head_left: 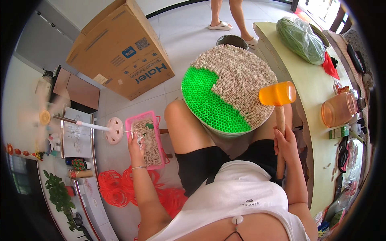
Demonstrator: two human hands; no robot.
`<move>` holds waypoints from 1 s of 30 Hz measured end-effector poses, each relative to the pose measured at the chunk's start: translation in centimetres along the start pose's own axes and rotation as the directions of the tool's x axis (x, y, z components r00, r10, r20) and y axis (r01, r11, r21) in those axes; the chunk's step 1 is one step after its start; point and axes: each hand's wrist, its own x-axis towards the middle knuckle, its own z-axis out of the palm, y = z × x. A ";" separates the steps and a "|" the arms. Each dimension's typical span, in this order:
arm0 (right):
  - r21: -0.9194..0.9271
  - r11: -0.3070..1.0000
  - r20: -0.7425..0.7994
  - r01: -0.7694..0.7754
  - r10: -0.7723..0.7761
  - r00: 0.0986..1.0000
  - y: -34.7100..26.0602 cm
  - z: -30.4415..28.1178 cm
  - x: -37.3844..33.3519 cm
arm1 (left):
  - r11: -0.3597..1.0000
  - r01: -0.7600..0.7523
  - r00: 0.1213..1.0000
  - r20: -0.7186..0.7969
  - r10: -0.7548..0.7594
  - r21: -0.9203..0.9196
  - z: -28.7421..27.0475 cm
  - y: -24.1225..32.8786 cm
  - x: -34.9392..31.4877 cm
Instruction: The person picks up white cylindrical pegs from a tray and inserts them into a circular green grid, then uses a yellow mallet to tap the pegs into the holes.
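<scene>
My right hand [282, 143] is wrapped round the wooden handle of a mallet [277, 94] with an orange head, which stands over the right edge of a large round bundle. This bundle rests at my knees: bright green tubes [203, 96] show on its near left, while small beige rolls with hollow ends [241, 66] cover the far and right parts. At my left, a pink basket [161, 149] holds many loose beige rolls [150, 140]. Over the basket's left rim, my left hand [137, 148] is closed round a few small pale rolls, partly hidden by its fingers.
A big cardboard box [124, 52] stands ahead left. Coils of red strap [120, 186] lie by the basket, with a fan [78, 122] further left. On the right, a long pale table [295, 76] bears a bagged green vegetable [299, 40] and a jar [337, 109]. Another person's legs [237, 18] are ahead.
</scene>
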 end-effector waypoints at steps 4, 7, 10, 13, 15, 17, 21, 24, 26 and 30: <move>-0.006 1.000 -0.005 0.005 -0.005 1.000 0.5 -0.5 0.1 | 0.997 -0.062 0.953 0.299 0.045 0.049 14.0 7.4 -3.5; 0.013 1.000 0.004 0.008 -0.008 1.000 0.8 -0.7 0.2 | 0.986 -0.131 0.819 0.572 0.048 0.105 22.8 9.6 -5.1; 0.010 1.000 0.009 0.007 -0.007 1.000 0.7 -0.6 0.3 | 0.917 -0.276 0.707 0.707 -0.010 0.289 30.8 8.7 -5.8; -0.014 1.000 0.018 0.018 -0.018 1.000 0.8 -0.9 0.4 | 0.472 -0.853 0.396 0.866 0.304 0.224 38.1 5.5 -4.9; -0.013 1.000 0.027 -0.001 0.001 1.000 0.7 -1.2 0.3 | 0.291 -0.917 0.351 0.898 0.266 0.272 41.9 4.7 -5.7; -0.005 1.000 0.034 -0.011 0.011 0.999 0.2 -1.2 0.2 | 0.156 -0.943 0.325 0.917 0.232 0.294 43.5 4.1 -6.0; 0.015 1.000 0.050 -0.015 0.015 0.999 0.3 -1.3 0.2 | 0.041 -0.951 0.308 0.941 0.141 0.305 43.9 2.9 -6.2; 0.020 0.999 0.060 -0.025 0.024 0.998 0.2 -1.4 0.2 | 0.132 -0.945 0.310 0.947 0.085 0.298 42.7 4.0 -6.4; 0.016 0.999 0.060 -0.030 0.029 0.998 0.2 -1.4 0.2 | 0.259 -0.908 0.347 0.938 0.021 0.330 42.2 5.4 -6.4; 0.017 1.000 0.053 -0.026 0.025 0.998 0.1 -1.4 0.2 | 0.399 -0.829 0.406 0.912 -0.051 0.392 41.7 7.1 -5.6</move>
